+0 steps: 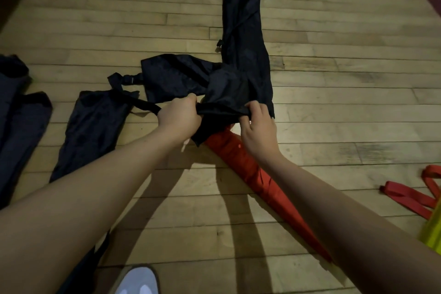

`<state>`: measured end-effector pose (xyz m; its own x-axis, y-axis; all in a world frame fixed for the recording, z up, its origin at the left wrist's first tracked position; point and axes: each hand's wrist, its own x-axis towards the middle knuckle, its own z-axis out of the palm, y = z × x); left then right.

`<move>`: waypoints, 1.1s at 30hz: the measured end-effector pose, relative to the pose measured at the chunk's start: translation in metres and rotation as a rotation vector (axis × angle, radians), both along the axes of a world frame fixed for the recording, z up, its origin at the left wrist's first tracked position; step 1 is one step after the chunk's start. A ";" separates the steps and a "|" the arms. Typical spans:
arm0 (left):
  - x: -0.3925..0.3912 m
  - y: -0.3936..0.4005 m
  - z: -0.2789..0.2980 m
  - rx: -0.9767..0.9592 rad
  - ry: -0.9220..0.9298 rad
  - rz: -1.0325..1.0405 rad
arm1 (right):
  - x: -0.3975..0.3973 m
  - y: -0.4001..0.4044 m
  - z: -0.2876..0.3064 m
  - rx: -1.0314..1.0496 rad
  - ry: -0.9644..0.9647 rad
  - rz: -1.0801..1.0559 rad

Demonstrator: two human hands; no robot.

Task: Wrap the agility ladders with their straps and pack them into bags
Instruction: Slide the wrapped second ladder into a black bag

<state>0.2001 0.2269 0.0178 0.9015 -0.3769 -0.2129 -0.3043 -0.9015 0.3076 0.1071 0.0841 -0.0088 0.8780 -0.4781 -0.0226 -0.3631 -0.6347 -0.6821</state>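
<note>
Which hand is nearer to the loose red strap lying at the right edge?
Right. The right hand grips the bag mouth on the side toward the red strap; the left hand is farther away.

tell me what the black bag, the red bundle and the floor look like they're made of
Black bag: thin woven synthetic, likely nylon; it crumples in soft folds with a faint sheen.
Red bundle: wound in flat red webbing strap, matte; what's inside is hidden.
Floor: wooden boards, pale with a light gloss; staggered plank joints and grain show.
</note>
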 end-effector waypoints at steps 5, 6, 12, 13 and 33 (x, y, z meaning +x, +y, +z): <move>0.028 -0.014 -0.014 -0.641 0.353 0.302 | 0.028 -0.001 -0.013 0.040 0.051 0.026; 0.033 -0.016 -0.016 -0.715 0.340 0.323 | 0.032 0.000 -0.014 0.050 0.053 0.034; 0.069 -0.016 -0.033 -0.761 0.225 0.112 | 0.066 -0.003 -0.027 0.187 0.056 0.081; 0.075 -0.014 -0.038 -0.725 0.213 0.069 | 0.071 -0.002 -0.030 0.194 0.069 0.097; 0.040 0.017 -0.075 -0.402 0.409 0.148 | 0.010 0.017 -0.053 -0.388 0.422 0.213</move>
<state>0.2400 0.2435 -0.0568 0.8256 -0.3762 -0.4205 0.0309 -0.7140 0.6995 0.1166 0.1016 -0.0617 0.9083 -0.3361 -0.2489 -0.3897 -0.8963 -0.2117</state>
